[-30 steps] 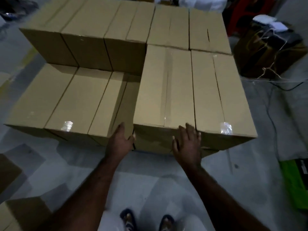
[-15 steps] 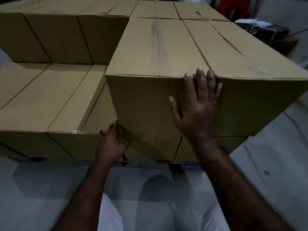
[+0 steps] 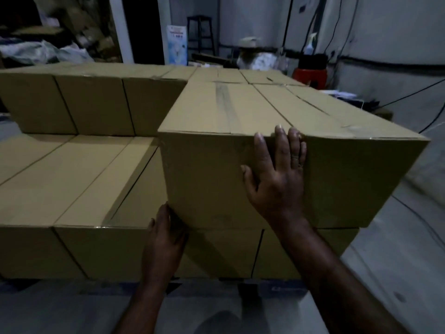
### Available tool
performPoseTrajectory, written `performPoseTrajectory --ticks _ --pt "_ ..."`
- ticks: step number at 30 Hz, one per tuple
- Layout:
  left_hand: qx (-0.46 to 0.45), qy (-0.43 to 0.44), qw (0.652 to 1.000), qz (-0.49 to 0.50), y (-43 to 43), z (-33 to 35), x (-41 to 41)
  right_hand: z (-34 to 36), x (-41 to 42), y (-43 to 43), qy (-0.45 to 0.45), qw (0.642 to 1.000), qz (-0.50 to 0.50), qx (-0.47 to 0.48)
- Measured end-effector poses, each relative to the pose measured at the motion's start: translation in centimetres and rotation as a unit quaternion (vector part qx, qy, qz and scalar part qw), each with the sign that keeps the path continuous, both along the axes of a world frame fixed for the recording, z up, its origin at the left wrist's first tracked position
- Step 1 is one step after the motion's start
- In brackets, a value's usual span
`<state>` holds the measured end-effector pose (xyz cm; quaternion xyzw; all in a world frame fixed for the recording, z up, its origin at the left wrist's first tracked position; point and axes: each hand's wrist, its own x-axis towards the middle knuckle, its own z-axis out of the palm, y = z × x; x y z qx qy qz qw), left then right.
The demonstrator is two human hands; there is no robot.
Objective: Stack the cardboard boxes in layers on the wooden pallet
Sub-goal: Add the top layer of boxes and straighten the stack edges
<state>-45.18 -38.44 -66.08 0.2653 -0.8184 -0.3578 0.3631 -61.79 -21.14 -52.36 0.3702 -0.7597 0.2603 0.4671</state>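
While left hand (image 3: 166,239) braces, right hand (image 3: 277,179) presses box (image 3: 209,179).

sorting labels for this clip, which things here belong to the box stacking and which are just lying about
Job in hand: front box, other boxes, left hand, right hand.

Lying about: stool, red tub, spray bottle, cable, bags.

Right hand (image 3: 277,174): flat on the front of the upper brown rectangular cardboard box (image 3: 212,169), fingertips (image 3: 279,130) at its top edge.
Left hand (image 3: 163,239): at that box's lower left corner.
Below: a layer of matching brown cardboard boxes (image 3: 72,179).
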Motion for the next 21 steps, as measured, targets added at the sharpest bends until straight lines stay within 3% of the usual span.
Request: performPoseTrajectory --ticks 9,16,21 --pt "-0.138 -0.037 0.99 0.009 0.5 -0.8 -2.2 -0.4 -0.6 -2.1 0.045 0.999 -0.008 -0.007" --pt "-0.144 -0.011 0.989 0.013 -1.1 -1.4 -1.5 -1.6 -0.4 -1.9 0.049 0.996 0.038 -0.069" --pt "-0.066 0.033 0.997 0.006 -1.2 -1.3 -1.1 -7.3 2.7 -0.8 -0.086 0.974 0.068 -0.199"
